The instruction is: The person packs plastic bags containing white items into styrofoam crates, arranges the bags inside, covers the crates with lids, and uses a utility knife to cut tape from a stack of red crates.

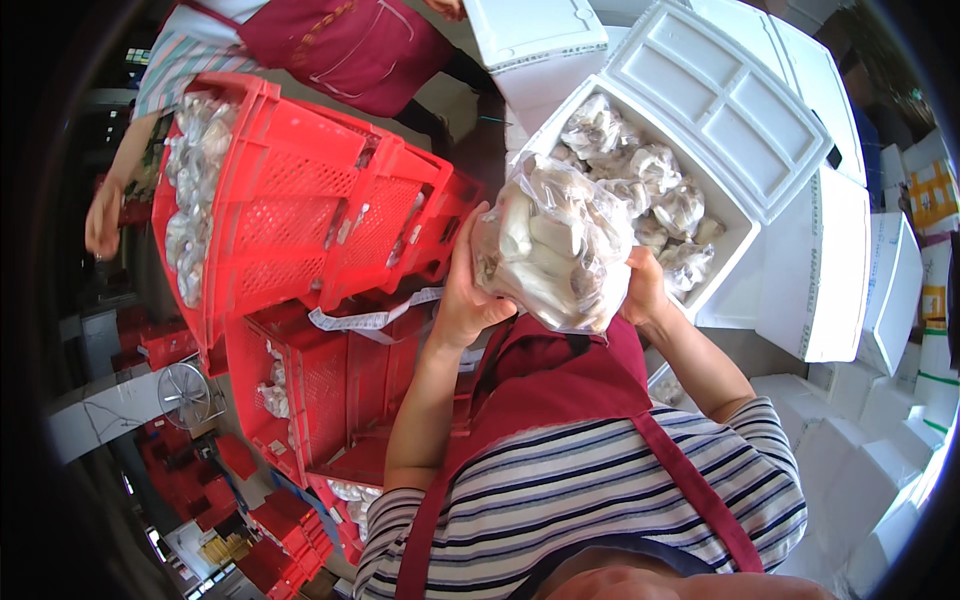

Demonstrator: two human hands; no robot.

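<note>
Between my two hands is a clear plastic bag of mushrooms (555,247), with thick white stems and brownish caps. My left hand (474,289) grips its left side, the thumb along the lower edge. On the other side, my right hand (646,289) holds the bag with thumb and fingers partly hidden behind it. Beyond the bag stands an uncovered white foam box (724,259) holding several similar bags of mushrooms (660,180). The held bag overlaps the box's near left part in view. A ribbed foam lid (712,90) leans at the box's far right side.
Stacked red plastic crates (277,202) with bagged mushrooms rise at the left. Below them sits another red crate (330,390), beside a strip of printed labels (367,321). White foam boxes (810,277) crowd the right. Another person in a maroon apron (345,52) stands beyond the crates.
</note>
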